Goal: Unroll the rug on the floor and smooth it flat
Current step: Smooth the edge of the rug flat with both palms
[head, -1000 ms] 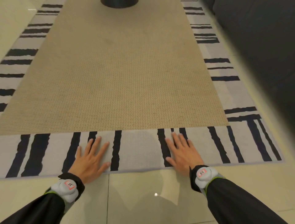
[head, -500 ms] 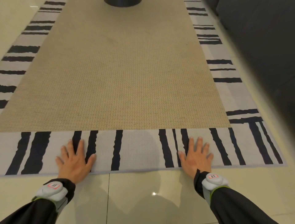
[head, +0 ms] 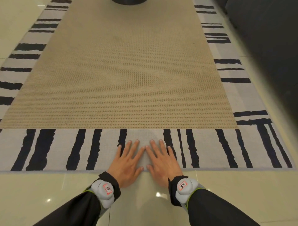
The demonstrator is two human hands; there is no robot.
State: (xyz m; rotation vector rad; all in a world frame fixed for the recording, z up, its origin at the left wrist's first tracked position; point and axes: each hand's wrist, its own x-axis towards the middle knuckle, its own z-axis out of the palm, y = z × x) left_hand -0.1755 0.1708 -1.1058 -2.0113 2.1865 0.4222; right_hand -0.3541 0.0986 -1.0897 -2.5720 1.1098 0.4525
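Note:
The rug lies fully spread out on the floor, with a tan woven centre and a pale border crossed by black stripes. Its near edge runs straight across the view. My left hand and my right hand rest flat on the middle of the near border, side by side. Their fingers are spread and the index fingertips almost touch. Both palms press down on the rug at its edge and hold nothing. Grey wrist devices sit over black sleeves.
Glossy cream floor tiles lie in front of the rug and to its left. A dark sofa runs along the rug's right side. A round black base stands on the rug at the far end.
Both hands have slid inward along the near border, from wide apart to side by side at the middle. The view has shifted slightly closer to the rug.

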